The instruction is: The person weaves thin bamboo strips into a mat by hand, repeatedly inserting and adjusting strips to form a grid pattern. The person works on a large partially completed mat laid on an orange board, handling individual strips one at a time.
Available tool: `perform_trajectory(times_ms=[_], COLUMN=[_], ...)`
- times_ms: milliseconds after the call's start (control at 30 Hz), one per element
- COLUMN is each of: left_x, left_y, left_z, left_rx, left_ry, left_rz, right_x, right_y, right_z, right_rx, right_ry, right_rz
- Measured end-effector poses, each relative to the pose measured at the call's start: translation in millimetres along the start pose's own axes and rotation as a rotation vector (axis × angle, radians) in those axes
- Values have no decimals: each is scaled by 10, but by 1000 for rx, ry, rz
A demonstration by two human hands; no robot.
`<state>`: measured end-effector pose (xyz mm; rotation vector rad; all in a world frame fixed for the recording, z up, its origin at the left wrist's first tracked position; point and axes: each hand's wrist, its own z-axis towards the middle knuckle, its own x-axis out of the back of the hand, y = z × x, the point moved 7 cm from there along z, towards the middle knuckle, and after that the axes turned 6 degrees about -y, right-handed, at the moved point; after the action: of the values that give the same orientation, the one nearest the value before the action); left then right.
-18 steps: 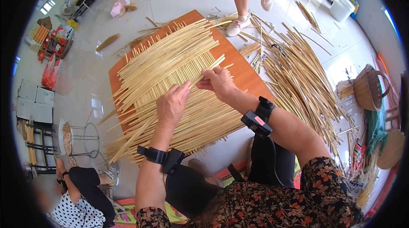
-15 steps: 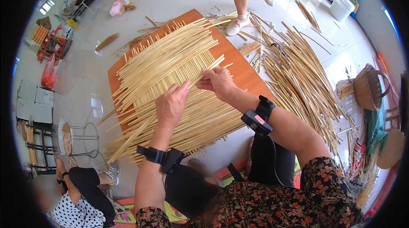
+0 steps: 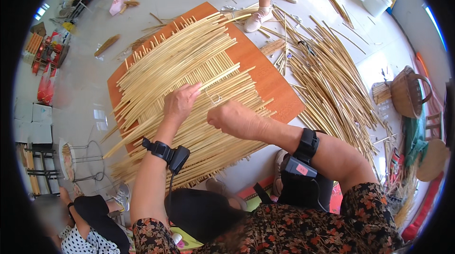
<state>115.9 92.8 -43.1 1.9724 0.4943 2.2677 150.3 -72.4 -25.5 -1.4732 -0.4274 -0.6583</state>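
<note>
A mat of pale straw-coloured stalks [image 3: 156, 71] lies on an orange-brown board [image 3: 279, 90], long stalks laid across a layer of crosswise ones. Over its middle my left hand [image 3: 181, 103] is closed in a pinch on a stalk [image 3: 220, 76] lying along the gap between two bands of stalks. A thin pale string [image 3: 215, 98] curls in a small loop just right of those fingertips. My right hand [image 3: 237, 119] is closed at the string's lower end, nearer to me, its fingertips mostly hidden behind the knuckles. Both wrists wear black strapped devices.
Many loose stalks [image 3: 327, 73] cover the floor right of the board. A person's shoe [image 3: 259, 19] stands beyond its far edge. A wicker basket [image 3: 406, 93] and white bucket [image 3: 377, 0] are at right. Another person [image 3: 92, 223] sits at lower left, near a wire stand [image 3: 90, 157].
My right hand has drawn away from my left, toward me, and the string loop now shows between them. My left hand has shifted slightly left. The standing person's feet have moved.
</note>
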Motion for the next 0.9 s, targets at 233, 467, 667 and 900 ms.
perform_trajectory(times_ms=[233, 467, 667, 900], left_x=[-382, -446, -427, -453], left_y=[-223, -229, -276, -273], left_z=[204, 261, 235, 219], left_rx=[-25, -46, -100, -99], left_ry=[-75, -93, -19, 15], left_rz=[-9, -85, -79, -99], right_x=[70, 102, 262, 548], right_y=[-52, 180, 396, 941], right_z=[-20, 64, 154, 115], right_rx=[7, -1, -349, -444], right_ry=[-72, -26, 24, 325], right_rz=[-125, -61, -172, -110])
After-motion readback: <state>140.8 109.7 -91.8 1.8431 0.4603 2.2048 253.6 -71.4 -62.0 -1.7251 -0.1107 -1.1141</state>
